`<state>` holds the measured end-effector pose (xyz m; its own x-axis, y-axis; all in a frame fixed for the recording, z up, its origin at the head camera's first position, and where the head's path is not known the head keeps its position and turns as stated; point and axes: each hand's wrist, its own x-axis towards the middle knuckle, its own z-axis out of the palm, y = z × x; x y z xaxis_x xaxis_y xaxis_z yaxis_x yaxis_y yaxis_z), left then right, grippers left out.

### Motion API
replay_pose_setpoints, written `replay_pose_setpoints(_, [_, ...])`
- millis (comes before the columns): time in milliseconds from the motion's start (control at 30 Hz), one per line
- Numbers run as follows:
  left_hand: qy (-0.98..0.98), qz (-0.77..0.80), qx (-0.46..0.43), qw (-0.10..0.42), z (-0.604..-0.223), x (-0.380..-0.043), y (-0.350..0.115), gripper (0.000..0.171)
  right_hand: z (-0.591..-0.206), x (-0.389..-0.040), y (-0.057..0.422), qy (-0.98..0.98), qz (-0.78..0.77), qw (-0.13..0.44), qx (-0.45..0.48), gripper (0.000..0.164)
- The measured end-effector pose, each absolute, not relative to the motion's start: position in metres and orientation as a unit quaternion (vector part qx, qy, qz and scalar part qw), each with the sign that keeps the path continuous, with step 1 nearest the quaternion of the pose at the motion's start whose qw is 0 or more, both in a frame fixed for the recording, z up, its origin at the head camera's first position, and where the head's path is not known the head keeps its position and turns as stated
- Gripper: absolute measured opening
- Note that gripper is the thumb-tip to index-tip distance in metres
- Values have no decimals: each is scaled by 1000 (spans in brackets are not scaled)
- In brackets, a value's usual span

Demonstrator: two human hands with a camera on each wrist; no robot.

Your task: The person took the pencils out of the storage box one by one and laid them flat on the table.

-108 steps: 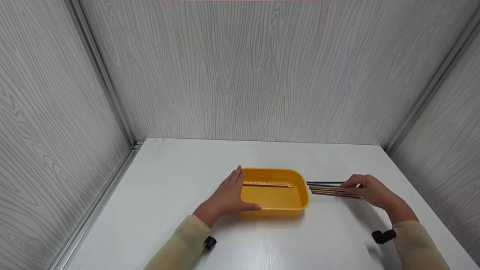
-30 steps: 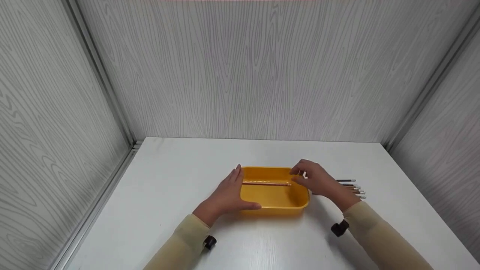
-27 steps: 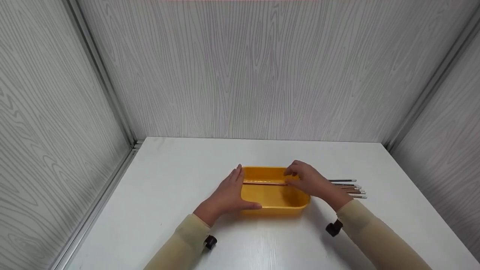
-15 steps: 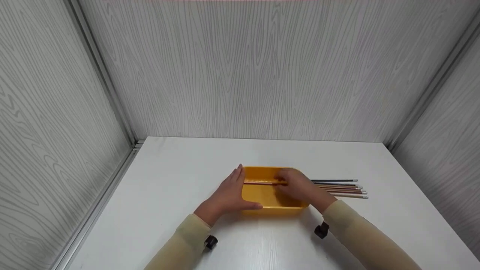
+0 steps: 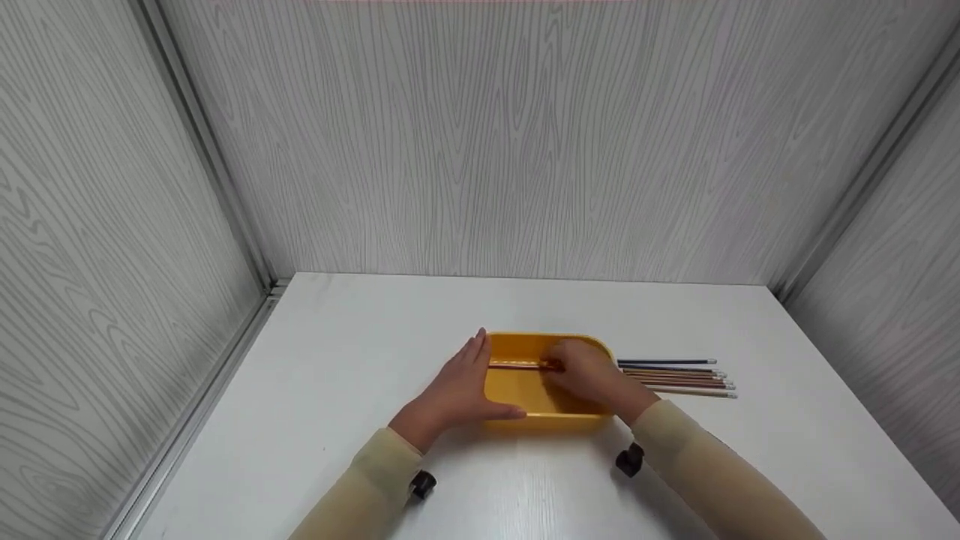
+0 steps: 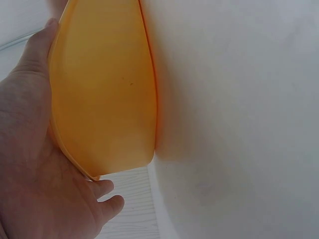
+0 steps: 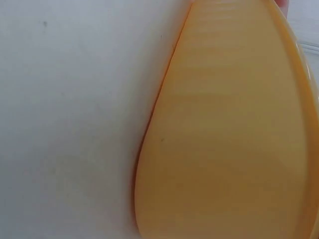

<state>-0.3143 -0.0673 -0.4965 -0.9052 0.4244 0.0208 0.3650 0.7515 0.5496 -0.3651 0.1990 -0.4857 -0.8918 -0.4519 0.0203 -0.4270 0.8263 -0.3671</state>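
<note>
A yellow plastic tray [image 5: 551,423] stands on the white table, with one reddish-brown pencil [image 5: 511,366] lying lengthwise in it. My left hand [image 5: 456,384] spans the tray's left end, fingers straight along the end and thumb stretched over the near rim. In the left wrist view the palm [image 6: 40,164] lies beside the rim. Reaching over the right end, my right hand [image 5: 589,373] is down inside the tray, its curled fingertips pinching the pencil. That hand covers the pencil's right end. The right wrist view is filled by the tray's outer side [image 7: 224,124], with the fingers hidden.
Several pencils [image 5: 675,376] with white ends lie side by side on the table, right of the tray and behind the right wrist. White wood-grain panels [image 5: 487,135] enclose the table [image 5: 360,322] at the back and both sides.
My right hand has come left from the pencils on the table, gone down into the tray and taken hold of the pencil there. The left hand stays at the tray's left end.
</note>
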Motion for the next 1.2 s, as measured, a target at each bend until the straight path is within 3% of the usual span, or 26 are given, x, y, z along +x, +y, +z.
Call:
replay_pose_setpoints(500, [935, 279, 213, 51, -496, -314, -66, 147, -494, -368, 202, 934, -201, 20, -294, 15])
replay_pose_setpoints(1200, [933, 280, 218, 56, -496, -315, -67, 147, -496, -370, 208, 909, -228, 4, -350, 20])
